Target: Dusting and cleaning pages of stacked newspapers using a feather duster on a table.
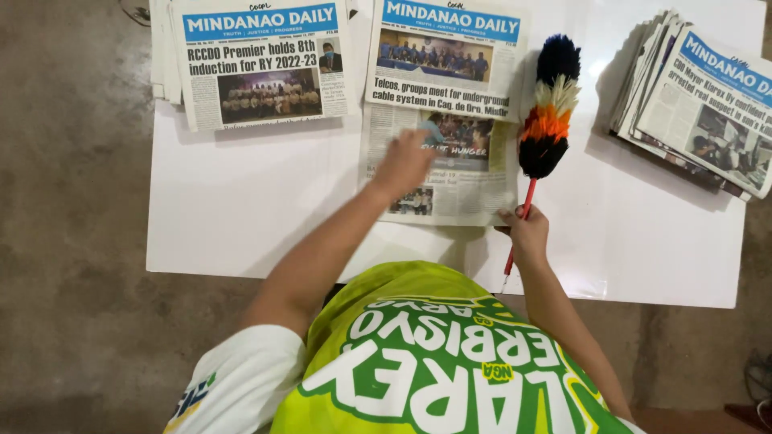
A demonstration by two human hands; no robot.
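A newspaper [450,120] lies in the middle of the white table [241,209], its top half folded over. My left hand [402,165] rests flat on its lower half, fingers together and a little blurred. My right hand [524,233] grips the thin red handle of a feather duster [547,112] at the paper's right edge. The duster's fluffy head is banded black, orange, cream and dark blue, and points away from me along the paper's right side.
A folded stack of newspapers [257,60] sits at the table's far left. Another fanned stack [700,104] lies at the far right corner. Rough concrete floor [72,241] surrounds the table. My green and white shirt fills the bottom of the view.
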